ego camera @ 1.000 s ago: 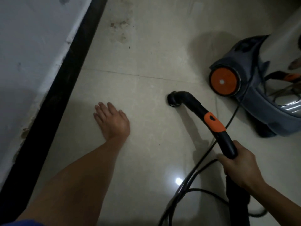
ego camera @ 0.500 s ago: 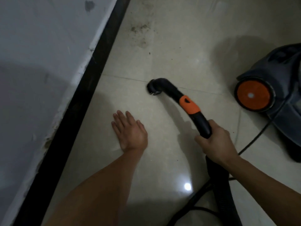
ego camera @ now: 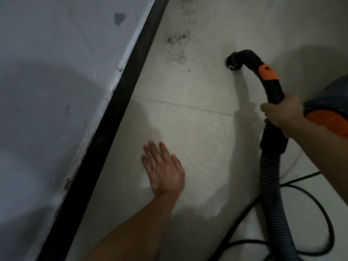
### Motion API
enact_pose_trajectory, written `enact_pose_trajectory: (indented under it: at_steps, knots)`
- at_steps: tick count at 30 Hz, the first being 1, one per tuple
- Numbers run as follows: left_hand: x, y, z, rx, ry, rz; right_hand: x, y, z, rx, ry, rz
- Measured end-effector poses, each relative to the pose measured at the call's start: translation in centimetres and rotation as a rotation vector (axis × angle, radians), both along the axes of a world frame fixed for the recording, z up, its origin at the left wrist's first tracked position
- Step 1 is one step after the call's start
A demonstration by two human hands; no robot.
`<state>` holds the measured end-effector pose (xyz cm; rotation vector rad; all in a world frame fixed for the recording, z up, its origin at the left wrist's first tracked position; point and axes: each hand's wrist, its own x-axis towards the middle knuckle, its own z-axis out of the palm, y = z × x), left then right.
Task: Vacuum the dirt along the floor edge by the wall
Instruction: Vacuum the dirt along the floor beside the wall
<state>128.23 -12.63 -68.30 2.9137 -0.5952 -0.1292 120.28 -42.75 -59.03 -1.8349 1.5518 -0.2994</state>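
My right hand (ego camera: 282, 113) grips the black vacuum handle (ego camera: 272, 85) with its orange collar. The curved nozzle (ego camera: 234, 62) at its tip hovers over the pale floor tiles, to the right of a patch of dark dirt (ego camera: 177, 44) that lies near the black skirting (ego camera: 116, 117) along the wall. My left hand (ego camera: 162, 168) rests flat on the floor with straight fingers, nearer to me than the dirt and right of the skirting. The ribbed grey hose (ego camera: 272, 187) runs down from the handle.
The grey wall (ego camera: 56, 91) fills the left side. The vacuum body with its orange wheel (ego camera: 331, 121) sits at the right edge behind my right arm. Black cables (ego camera: 244, 242) loop on the floor at the lower right.
The nozzle has travelled away from me toward the dirt patch, with my right hand moving along. My left hand stays flat on the floor. The view has shifted, bringing the dirt closer.
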Motion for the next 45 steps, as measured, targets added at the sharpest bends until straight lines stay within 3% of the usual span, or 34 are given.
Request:
enact_pose_trajectory:
  at_steps: [5, 10, 17, 26, 31, 34, 42, 45]
  knots:
    - [0.0, 0.0, 0.0, 0.006, -0.008, 0.006, -0.5, 3.9, 0.8, -0.064, 0.076, 0.225]
    - [-0.1, -0.1, 0.2, 0.0, -0.008, 0.009, -2.4, 10.4, 0.3, 0.001, 0.06, 0.483]
    - [0.0, -0.3, 0.3, 0.027, 0.009, 0.016, 3.2, 4.7, -0.4, -0.082, 0.032, 0.231]
    - [-0.2, -0.1, 0.4, 0.006, 0.004, 0.01, 5.1, 9.5, -0.3, -0.074, 0.063, 0.521]
    - [-0.2, -0.2, 0.5, 0.011, 0.005, 0.007, 6.8, 3.2, -0.4, -0.13, 0.085, 0.242]
    - [-0.1, -0.2, 0.4, 0.012, 0.006, 0.011, 8.6, 1.0, -0.1, -0.092, 0.055, 0.181]
    - [-0.1, -0.1, 0.4, 0.006, -0.004, 0.006, 13.0, 4.9, -0.6, -0.07, 0.004, 0.444]
    - [-0.1, -0.2, 0.3, 0.008, -0.009, 0.001, 12.9, 4.7, -1.0, -0.066, -0.004, 0.417]
